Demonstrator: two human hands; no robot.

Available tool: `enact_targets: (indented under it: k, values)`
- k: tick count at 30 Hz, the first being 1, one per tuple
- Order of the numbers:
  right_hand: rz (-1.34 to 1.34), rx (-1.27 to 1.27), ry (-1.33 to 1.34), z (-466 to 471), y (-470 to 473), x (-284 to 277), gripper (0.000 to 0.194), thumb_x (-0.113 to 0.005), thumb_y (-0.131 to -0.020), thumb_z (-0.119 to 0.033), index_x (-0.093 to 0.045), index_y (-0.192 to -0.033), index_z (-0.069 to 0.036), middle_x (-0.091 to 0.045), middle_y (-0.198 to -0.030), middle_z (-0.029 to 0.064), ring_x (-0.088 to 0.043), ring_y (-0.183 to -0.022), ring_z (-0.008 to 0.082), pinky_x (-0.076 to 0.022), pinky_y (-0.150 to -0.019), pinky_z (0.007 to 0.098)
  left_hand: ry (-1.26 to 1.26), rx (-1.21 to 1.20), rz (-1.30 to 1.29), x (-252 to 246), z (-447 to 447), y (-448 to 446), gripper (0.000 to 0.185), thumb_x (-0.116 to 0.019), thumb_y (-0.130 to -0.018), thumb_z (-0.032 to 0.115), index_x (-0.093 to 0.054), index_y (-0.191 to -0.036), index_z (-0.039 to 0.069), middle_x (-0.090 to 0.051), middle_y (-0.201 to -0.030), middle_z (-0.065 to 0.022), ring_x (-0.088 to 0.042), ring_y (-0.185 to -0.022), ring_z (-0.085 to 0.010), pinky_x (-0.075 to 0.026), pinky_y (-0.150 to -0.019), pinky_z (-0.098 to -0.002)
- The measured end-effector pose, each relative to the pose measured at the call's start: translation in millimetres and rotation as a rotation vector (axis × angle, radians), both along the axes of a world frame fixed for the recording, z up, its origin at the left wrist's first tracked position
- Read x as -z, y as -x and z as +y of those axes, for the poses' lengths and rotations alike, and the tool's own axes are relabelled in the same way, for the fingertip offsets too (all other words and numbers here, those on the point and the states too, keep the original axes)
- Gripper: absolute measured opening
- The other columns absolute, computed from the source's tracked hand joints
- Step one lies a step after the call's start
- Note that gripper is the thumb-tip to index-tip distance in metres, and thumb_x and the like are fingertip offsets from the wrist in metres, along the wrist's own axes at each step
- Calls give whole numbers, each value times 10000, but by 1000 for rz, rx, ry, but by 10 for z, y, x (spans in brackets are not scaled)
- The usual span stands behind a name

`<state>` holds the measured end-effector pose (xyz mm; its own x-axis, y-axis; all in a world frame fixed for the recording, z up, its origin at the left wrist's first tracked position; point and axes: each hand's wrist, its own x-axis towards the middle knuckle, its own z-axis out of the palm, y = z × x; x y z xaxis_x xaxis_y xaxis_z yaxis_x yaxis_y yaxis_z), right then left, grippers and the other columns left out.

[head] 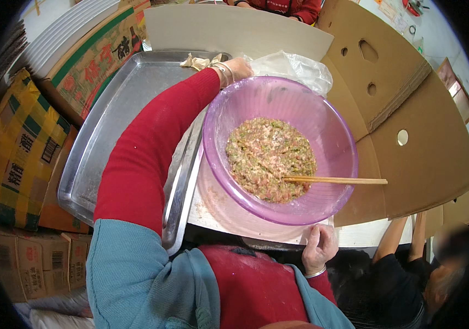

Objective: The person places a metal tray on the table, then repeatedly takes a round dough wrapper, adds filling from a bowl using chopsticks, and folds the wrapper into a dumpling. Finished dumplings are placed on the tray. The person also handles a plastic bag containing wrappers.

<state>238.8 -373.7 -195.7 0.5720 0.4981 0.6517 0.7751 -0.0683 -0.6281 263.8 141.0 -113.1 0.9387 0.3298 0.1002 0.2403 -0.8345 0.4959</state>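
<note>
A purple translucent plastic basin [335, 123] stands before me, holding a chopped filling [271, 160] of minced meat and green bits. A pair of wooden chopsticks [341, 180] rests with its tips in the filling and its other ends over the right rim. My left hand [238, 70], a bangle at the wrist, reaches to the basin's far rim, beside a clear plastic bag [300, 70]; its fingers are partly hidden. At the table's near edge, just below the basin, my right hand [320, 249] has its fingers curled, and nothing shows in it.
Left of the basin lies a steel tray [107, 135] with crumpled pale scraps [200, 61] at its far end. Cardboard sheets [403, 131] wall the right, and a pale board [234, 31] the back. Cartons [98, 61] stand left. Other people are behind the board and at lower right [399, 279].
</note>
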Motion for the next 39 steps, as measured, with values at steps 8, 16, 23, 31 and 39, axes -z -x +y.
enact_targets:
  k: [8, 16, 23, 31, 39]
  values:
    - [-4, -40, 31, 6, -15, -29, 32, -586, -823, 26, -588, -841, -2, -616, -749, 115, -594, -664, 249, -471, -611, 321, 916, -494, -445, -596, 199, 77, 202, -583, -905, 139, -640, -1052, 14, -675, -861, -112, -664, -674, -192, -580, -628, -379]
    - [26, 19, 9, 21, 4, 7, 27, -603, -823, 7, -592, -842, -9, -606, -740, 114, -580, -638, 249, -457, -582, 322, -684, -109, 149, -156, 578, -448, 205, -626, -831, 235, -733, -902, 74, -703, -827, -110, -666, -743, -283, -532, -693, -383]
    - [-73, 13, 22, 66, -23, 4, 61, -631, -792, -3, -595, -841, -4, -599, -724, 118, -573, -622, 261, -441, -562, 331, -259, -117, 47, 336, 441, -656, 160, -595, -853, 134, -706, -868, 19, -665, -771, -76, -598, -737, -199, -477, -678, -352]
    - [-39, 21, -5, 54, -1, 23, 41, -617, -800, -22, -606, -837, -11, -602, -729, 117, -577, -630, 267, -449, -577, 337, 2, -316, -146, 222, 214, -540, 169, -652, -774, 159, -730, -890, 64, -712, -904, -161, -677, -891, -329, -529, -803, -383]
    - [-35, 30, 21, 40, 17, -15, 20, -606, -799, -8, -596, -815, -14, -602, -724, 105, -571, -622, 259, -447, -574, 338, -108, -526, -517, 207, 157, -341, 166, -627, -795, 187, -702, -894, 76, -702, -890, -160, -675, -878, -322, -527, -807, -404]
